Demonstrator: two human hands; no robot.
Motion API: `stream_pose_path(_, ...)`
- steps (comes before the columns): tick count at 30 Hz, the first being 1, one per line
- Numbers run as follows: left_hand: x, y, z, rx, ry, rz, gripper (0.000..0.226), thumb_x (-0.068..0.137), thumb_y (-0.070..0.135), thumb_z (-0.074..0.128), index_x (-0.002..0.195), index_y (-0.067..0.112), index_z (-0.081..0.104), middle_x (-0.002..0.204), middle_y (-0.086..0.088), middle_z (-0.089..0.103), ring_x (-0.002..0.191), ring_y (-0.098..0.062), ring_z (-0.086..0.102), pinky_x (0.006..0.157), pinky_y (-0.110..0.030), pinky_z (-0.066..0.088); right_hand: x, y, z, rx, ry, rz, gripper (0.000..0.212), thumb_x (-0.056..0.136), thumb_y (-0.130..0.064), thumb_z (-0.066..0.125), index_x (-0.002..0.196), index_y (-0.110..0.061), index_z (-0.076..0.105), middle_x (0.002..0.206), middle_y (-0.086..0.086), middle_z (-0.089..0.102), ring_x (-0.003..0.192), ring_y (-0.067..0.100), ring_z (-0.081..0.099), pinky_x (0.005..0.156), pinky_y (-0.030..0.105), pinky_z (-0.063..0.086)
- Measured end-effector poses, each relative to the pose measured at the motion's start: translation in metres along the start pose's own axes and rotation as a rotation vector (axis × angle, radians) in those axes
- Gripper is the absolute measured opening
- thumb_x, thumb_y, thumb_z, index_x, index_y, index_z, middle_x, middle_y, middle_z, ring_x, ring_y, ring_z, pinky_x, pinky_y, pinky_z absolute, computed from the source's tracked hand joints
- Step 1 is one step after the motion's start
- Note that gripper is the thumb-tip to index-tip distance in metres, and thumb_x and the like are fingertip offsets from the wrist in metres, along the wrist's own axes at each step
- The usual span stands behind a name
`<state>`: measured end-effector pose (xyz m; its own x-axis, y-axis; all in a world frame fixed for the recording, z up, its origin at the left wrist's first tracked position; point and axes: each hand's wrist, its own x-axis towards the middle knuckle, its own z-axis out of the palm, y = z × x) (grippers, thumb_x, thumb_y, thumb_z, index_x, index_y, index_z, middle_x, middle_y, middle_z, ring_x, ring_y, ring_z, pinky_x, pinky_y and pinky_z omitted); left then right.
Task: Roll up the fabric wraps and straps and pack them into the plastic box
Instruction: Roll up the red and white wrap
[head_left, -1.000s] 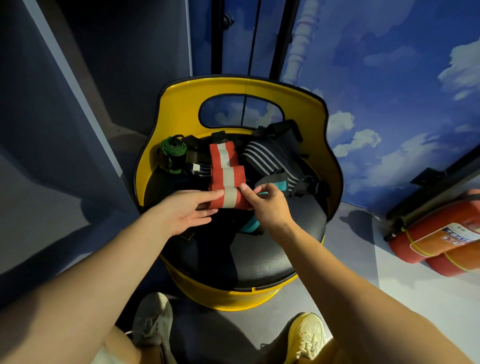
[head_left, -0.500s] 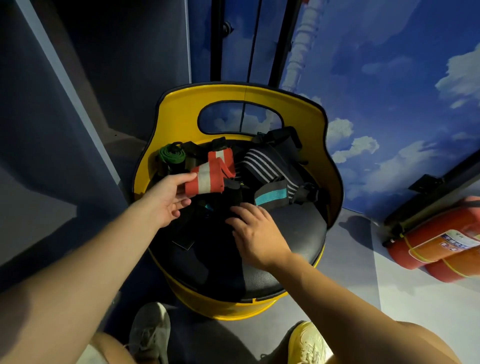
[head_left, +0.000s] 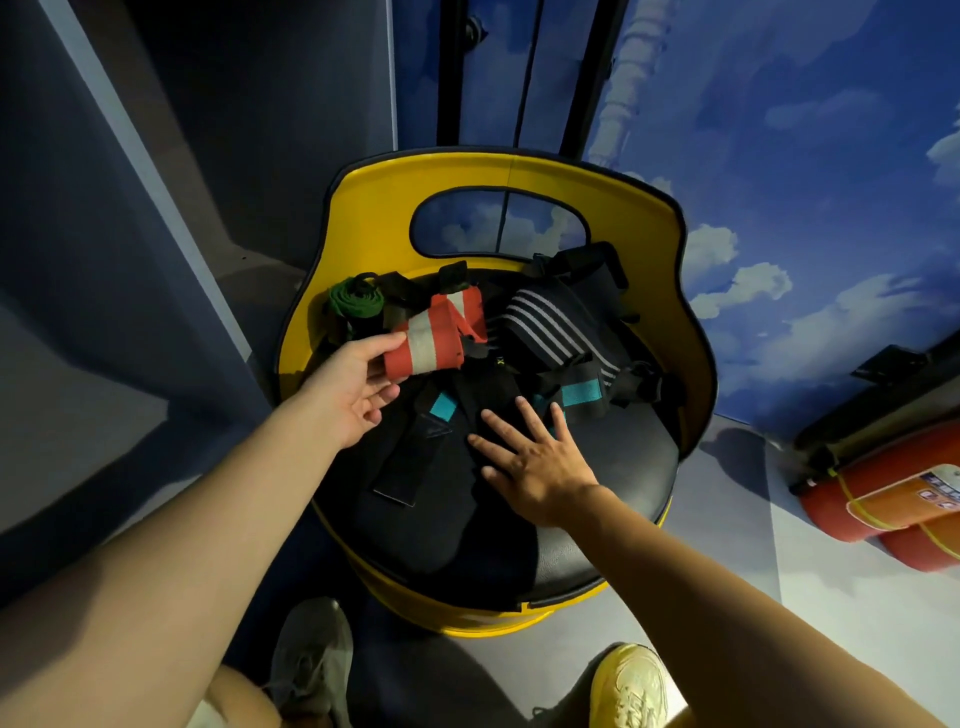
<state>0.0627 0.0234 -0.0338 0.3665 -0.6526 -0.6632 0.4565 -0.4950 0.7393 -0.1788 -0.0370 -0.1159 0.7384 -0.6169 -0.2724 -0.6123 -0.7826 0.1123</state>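
We're spreading our right hand (head_left: 530, 457) flat and open, holding nothing, on the black wrap (head_left: 415, 467) at the yellow seat's (head_left: 691, 322) front. Further back, our left hand (head_left: 358, 384) is pinching the red-and-white roll (head_left: 431, 340); probably best keeping it tight. No plastic box visible.

No legible text; fire extinguisher (head_left: 883, 499) label blurred.

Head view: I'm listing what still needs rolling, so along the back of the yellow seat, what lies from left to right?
green strap → red and white wrap → black wrap with white stripes → black and teal wrap
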Motion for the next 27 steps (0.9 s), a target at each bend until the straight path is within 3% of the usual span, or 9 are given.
stream_pose_path(5, 0.005, 0.0, 0.004, 0.0, 0.004, 0.005, 0.037, 0.08, 0.049, 0.074, 0.105, 0.023, 0.069, 0.093, 0.003, 0.069, 0.072, -0.009, 0.054, 0.064, -0.026, 0.033, -0.001, 0.01, 0.003, 0.104, -0.003, 0.058, 0.053, 0.105, -0.057, 0.016, 0.156, -0.051, 0.007, 0.167, -0.019, -0.009, 0.153, 0.031, -0.021, 0.118, 0.065, -0.012)
stream_pose_path(13, 0.008, 0.0, 0.004, -0.016, 0.012, 0.011, 0.033, 0.082, 0.048, 0.072, 0.103, 0.024, 0.069, 0.092, 0.005, 0.068, 0.073, -0.009, 0.054, 0.064, -0.026, 0.033, 0.003, 0.047, 0.009, 0.208, -0.054, 0.215, 0.051, 0.105, -0.055, 0.019, 0.155, -0.053, 0.008, 0.167, -0.019, -0.007, 0.154, 0.033, -0.013, 0.118, 0.069, -0.004)
stream_pose_path(17, 0.009, -0.001, 0.006, 0.006, 0.015, 0.019, 0.035, 0.082, 0.047, 0.073, 0.111, 0.028, 0.069, 0.097, 0.005, 0.068, 0.075, -0.009, 0.054, 0.064, -0.026, 0.033, 0.003, 0.061, 0.013, 0.208, -0.057, 0.261, 0.051, 0.105, -0.055, 0.017, 0.156, -0.052, 0.008, 0.167, -0.019, -0.008, 0.154, 0.033, -0.014, 0.117, 0.07, -0.003)
stream_pose_path(27, 0.008, -0.003, 0.009, 0.016, 0.0, 0.014, 0.031, 0.083, 0.047, 0.073, 0.108, 0.03, 0.07, 0.093, 0.007, 0.07, 0.075, -0.009, 0.054, 0.064, -0.026, 0.032, 0.007, 0.102, 0.01, 0.186, -0.098, 0.43, 0.051, 0.105, -0.055, 0.016, 0.156, -0.053, 0.007, 0.167, -0.018, -0.009, 0.154, 0.034, -0.016, 0.119, 0.067, -0.001)
